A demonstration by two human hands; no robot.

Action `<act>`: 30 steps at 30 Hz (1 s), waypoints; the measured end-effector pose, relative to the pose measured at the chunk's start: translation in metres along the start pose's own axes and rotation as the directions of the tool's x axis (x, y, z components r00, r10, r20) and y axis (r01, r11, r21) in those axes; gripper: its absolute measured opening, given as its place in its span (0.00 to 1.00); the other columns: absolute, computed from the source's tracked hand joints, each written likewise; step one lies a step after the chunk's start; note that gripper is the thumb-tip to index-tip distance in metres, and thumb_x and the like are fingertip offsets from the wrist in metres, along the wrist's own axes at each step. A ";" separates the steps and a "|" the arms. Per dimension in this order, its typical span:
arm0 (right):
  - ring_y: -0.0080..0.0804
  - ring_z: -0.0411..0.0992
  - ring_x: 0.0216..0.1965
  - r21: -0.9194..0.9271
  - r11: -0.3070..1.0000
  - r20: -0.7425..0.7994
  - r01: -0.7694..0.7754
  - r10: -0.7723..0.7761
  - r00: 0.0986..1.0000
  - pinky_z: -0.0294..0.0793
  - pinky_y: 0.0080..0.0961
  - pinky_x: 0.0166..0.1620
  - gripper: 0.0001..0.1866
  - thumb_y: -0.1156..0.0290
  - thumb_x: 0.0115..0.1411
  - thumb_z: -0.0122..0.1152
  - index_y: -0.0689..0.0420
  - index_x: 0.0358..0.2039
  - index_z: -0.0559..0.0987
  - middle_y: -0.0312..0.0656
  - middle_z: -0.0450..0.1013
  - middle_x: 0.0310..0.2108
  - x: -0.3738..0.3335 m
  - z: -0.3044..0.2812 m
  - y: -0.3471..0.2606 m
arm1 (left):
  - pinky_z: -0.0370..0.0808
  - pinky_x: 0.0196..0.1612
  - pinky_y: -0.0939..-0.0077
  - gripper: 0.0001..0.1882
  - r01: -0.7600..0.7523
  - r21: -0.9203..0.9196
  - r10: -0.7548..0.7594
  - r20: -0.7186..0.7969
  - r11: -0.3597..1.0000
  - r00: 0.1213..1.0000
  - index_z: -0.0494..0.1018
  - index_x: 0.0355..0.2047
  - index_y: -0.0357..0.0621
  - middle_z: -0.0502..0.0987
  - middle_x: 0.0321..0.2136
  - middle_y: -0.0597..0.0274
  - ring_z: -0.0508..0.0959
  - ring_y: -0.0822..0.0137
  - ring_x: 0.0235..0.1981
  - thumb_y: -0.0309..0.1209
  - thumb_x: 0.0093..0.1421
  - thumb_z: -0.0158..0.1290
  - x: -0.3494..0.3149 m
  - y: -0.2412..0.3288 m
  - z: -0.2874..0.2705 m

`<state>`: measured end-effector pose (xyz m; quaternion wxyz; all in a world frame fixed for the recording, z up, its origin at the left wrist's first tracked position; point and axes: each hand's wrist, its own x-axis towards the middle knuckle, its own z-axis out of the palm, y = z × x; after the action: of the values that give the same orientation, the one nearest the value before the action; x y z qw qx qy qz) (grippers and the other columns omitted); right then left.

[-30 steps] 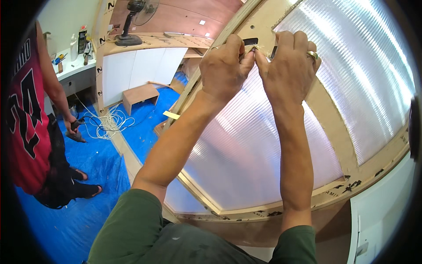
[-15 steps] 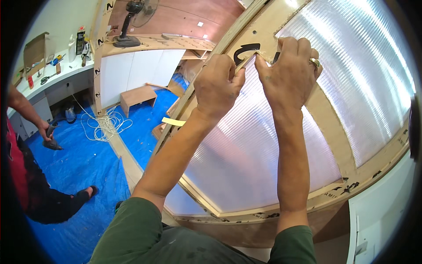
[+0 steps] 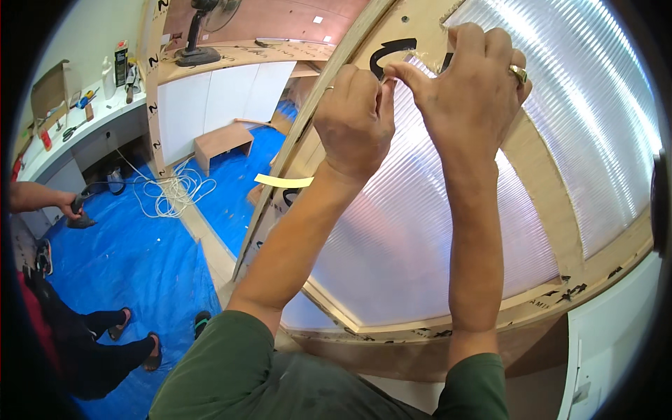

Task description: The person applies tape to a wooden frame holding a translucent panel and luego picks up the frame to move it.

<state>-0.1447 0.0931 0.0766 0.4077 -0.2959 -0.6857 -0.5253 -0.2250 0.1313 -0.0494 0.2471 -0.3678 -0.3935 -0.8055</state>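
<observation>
Seen from where I stand: a ribbed translucent sheet [image 3: 399, 238] is set in a wooden frame [image 3: 553, 196], right of the blue floor covering [image 3: 147, 259]. Near its far corner, the left hand [image 3: 353, 115] is curled narrow; the right hand [image 3: 472, 91] arches, thumb reaching toward it. Whether either pinches anything cannot be told. The sheet is probably light, springy and slick; its edges should offer surer hold than its face.

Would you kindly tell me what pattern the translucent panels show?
The translucent panels show fine parallel lines, best in the head view.
</observation>
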 end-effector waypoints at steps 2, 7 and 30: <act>0.46 0.73 0.49 -0.020 0.999 0.051 -0.031 0.032 0.998 0.71 0.45 0.53 0.35 0.42 0.41 0.85 0.52 0.44 0.84 0.40 0.74 0.43 0.000 -0.004 -0.001 | 0.69 0.30 0.57 0.15 -0.018 0.035 0.018 0.013 0.999 1.000 0.70 0.27 0.45 0.72 0.26 0.57 0.73 0.52 0.24 0.26 0.56 0.70 -0.001 -0.002 -0.002; 0.44 0.70 0.53 0.032 0.996 0.080 -0.082 0.079 0.994 0.69 0.46 0.57 0.34 0.51 0.45 0.86 0.54 0.49 0.82 0.42 0.73 0.47 0.003 -0.008 -0.011 | 0.74 0.32 0.76 0.11 -0.095 -0.116 0.112 0.150 0.989 0.982 0.81 0.42 0.38 0.76 0.30 0.61 0.78 0.68 0.29 0.22 0.60 0.69 -0.005 -0.021 -0.035; 0.41 0.72 0.53 0.175 0.984 0.022 -0.032 0.029 0.999 0.68 0.42 0.55 0.26 0.57 0.49 0.81 0.55 0.45 0.81 0.43 0.74 0.46 0.000 -0.011 -0.001 | 0.78 0.30 0.65 0.06 0.472 0.021 -0.449 0.346 0.881 0.824 0.79 0.41 0.38 0.81 0.25 0.54 0.81 0.62 0.24 0.27 0.67 0.62 -0.098 -0.017 -0.095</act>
<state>-0.1425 0.0823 0.0772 0.4334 -0.2744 -0.7287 -0.4538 -0.2148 0.0738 -0.1745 -0.0388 -0.4035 -0.4806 -0.7776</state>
